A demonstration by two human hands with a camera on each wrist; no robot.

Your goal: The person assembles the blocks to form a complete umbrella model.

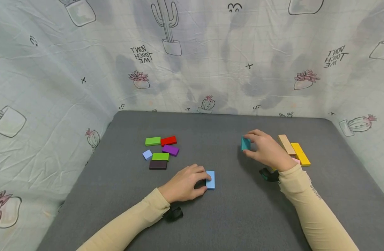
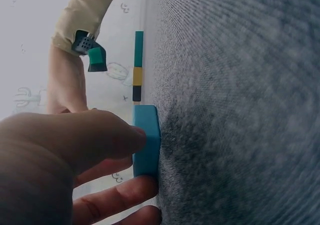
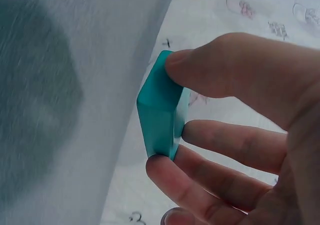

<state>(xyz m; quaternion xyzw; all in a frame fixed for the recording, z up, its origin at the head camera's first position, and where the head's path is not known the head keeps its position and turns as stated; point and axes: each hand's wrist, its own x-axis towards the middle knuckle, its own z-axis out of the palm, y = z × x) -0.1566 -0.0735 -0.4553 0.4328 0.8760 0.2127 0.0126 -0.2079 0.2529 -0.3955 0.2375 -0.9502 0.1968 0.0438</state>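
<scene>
On the grey table, a light blue rectangular block lies flat in front of me. My left hand pinches it, with thumb and fingers at its edges. The left wrist view shows the thumb across this blue block, which sits on the cloth. Farther right, my right hand holds a teal block raised over the table. Thumb and fingertips grip opposite ends of the teal block in the right wrist view, and it stands tilted there.
At the left lies a group of blocks: green, red, purple, black and a small light blue one. Beside my right wrist are a tan block and a yellow block. A patterned curtain hangs behind the table.
</scene>
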